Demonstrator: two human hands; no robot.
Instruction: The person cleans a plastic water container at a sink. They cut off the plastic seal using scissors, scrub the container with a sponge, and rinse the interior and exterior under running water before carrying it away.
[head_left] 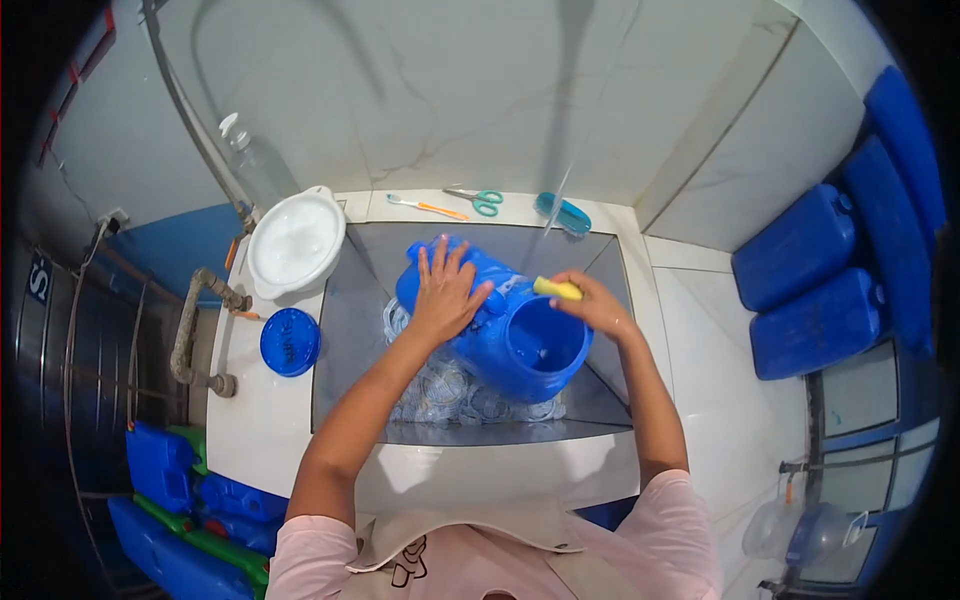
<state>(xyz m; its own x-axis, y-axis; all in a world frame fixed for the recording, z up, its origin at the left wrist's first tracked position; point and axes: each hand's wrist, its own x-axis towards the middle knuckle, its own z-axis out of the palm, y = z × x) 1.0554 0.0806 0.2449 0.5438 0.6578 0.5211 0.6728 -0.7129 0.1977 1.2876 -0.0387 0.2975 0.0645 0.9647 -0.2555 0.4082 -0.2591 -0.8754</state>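
Pink sleeves (315, 545) up close, two bare hands on a blue jug in the sink.
Left hand (448, 290) has its grip wide open, fingers spread over the side of the jug (480, 345); right hand (594, 300) has its grip closed around a yellow sponge (557, 289) right by the jug's mouth, can't tell if it's touching the rim. Jug's tipped over in the grey sink (345, 400), mouth towards the right-hand side, with some pale coiled-looking stuff (440, 390) under it, not sure what. Thin stream of water (566, 175) coming down behind. Along the worktop's (255, 430) far edge, left to right: orange toothbrush (430, 207), teal scissors (487, 203), teal brush (563, 214). Left of the sink: blue lid (290, 342), white basin (297, 240), then a pump bottle (262, 165) behind that.
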